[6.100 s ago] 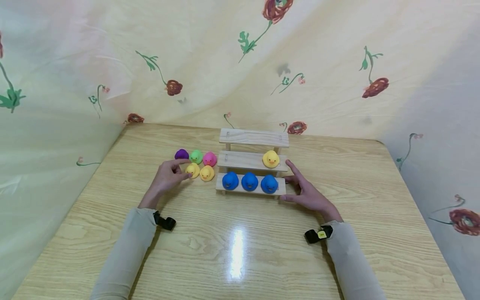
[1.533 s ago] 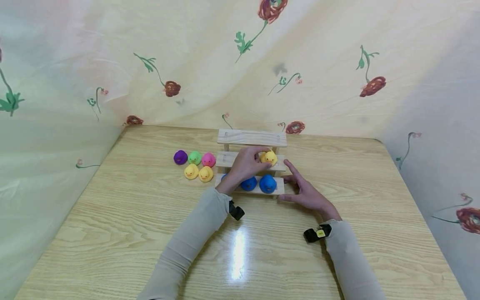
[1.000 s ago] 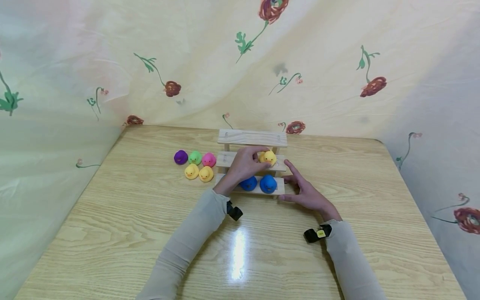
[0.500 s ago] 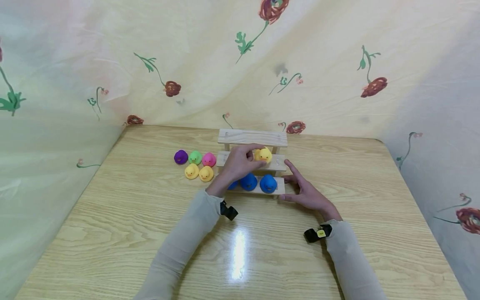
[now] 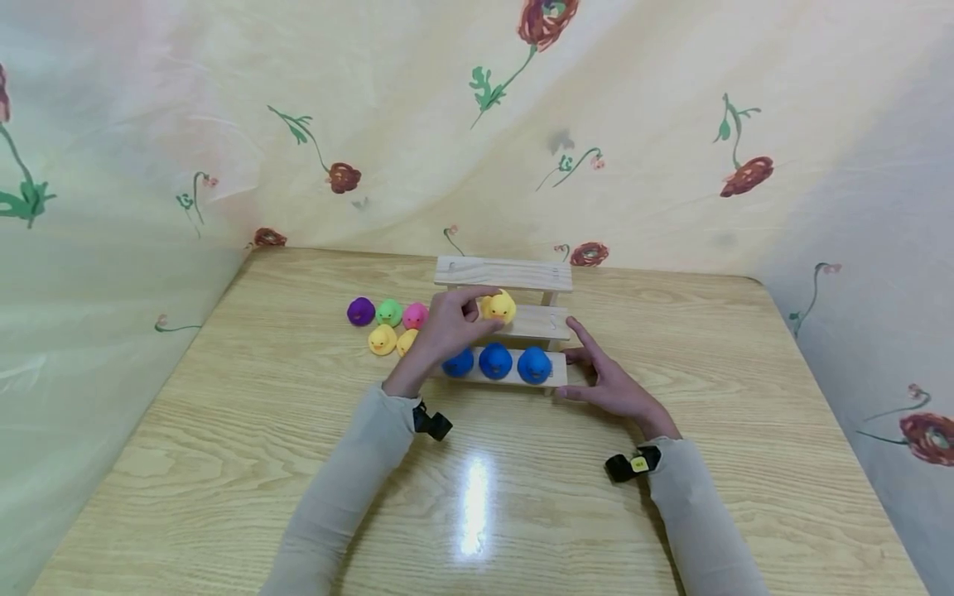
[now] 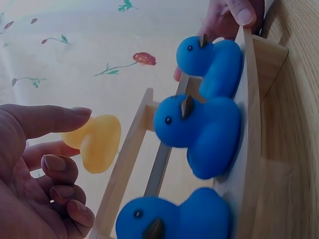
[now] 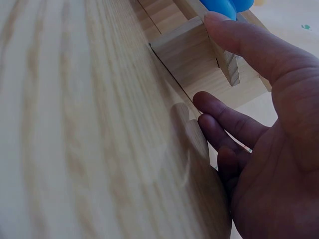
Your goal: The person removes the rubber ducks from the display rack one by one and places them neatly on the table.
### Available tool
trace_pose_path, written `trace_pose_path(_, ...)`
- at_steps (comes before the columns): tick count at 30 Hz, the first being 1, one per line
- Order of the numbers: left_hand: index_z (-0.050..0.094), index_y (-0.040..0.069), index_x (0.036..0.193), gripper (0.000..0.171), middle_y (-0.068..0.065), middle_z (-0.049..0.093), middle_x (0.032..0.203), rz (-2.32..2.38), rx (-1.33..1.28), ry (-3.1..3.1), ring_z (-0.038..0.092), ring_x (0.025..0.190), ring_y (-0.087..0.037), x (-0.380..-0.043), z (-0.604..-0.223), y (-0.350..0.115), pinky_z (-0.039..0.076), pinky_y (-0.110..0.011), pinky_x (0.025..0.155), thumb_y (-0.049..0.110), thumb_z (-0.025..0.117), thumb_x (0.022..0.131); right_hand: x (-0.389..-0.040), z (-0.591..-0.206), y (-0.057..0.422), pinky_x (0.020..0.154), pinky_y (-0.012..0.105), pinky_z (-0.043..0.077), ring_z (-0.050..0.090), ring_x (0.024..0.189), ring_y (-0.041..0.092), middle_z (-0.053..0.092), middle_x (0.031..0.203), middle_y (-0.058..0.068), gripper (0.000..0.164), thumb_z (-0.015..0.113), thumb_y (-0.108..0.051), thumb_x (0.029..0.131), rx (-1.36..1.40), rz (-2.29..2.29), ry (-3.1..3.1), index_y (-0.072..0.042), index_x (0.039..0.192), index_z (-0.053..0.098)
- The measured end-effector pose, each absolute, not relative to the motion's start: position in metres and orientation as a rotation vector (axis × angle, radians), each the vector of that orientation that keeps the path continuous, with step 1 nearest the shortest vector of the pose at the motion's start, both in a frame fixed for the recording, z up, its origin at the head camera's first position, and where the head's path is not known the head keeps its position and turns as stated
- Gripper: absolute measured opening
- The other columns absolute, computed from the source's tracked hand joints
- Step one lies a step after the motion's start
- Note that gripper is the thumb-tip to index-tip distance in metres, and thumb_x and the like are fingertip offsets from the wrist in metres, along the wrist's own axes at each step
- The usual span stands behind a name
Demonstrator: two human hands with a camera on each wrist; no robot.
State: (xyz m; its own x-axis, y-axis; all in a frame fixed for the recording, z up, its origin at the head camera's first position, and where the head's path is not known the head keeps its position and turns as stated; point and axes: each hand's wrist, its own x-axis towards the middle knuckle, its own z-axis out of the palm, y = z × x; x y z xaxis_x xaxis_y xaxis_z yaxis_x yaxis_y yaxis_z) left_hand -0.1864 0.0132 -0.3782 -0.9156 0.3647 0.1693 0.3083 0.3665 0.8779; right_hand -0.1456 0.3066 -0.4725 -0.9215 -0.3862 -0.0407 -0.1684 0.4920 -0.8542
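Head view: three blue ducks (image 5: 495,362) are already sitting on the front step (image 5: 557,368), while five other ducks (image 5: 389,313) are waiting on the desk (image 5: 537,497). Left wrist: the left hand (image 6: 25,199) is pinching a yellow duck (image 6: 102,144) by the middle step (image 5: 540,323), contact unclear. Right wrist: the right hand (image 7: 289,159), loosely spread, is touching the rack (image 7: 189,47), gripping nothing.
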Motion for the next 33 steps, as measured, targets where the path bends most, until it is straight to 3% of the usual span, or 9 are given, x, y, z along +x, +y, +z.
trace_pose_path(26,0.066,0.008,0.13,0.045,0.002,0.038,0.065,1.619,0.528,2.592,0.039,0.061,-0.016,-0.189,-0.377,-0.034,0.027,-0.022,0.053,0.015,0.078,0.087,-0.148,-0.463,0.306,0.113,0.055,0.029,0.047,0.136,0.04,0.052,0.142,0.023,0.108,0.077,-0.018,0.088,-0.473,-1.405,2.493,-0.043,0.159,0.0)
trace_pose_path(33,0.067,0.004,0.129,0.044,0.001,0.04,0.066,1.659,0.536,2.602,0.039,0.06,-0.015,-0.189,-0.377,-0.05,0.027,-0.021,0.053,0.011,0.077,0.087,-0.148,-0.464,0.307,0.114,0.058,0.028,0.045,0.137,0.041,0.052,0.142,0.024,0.108,0.077,-0.019,0.088,-0.467,-1.4,2.496,-0.044,0.159,0.0)
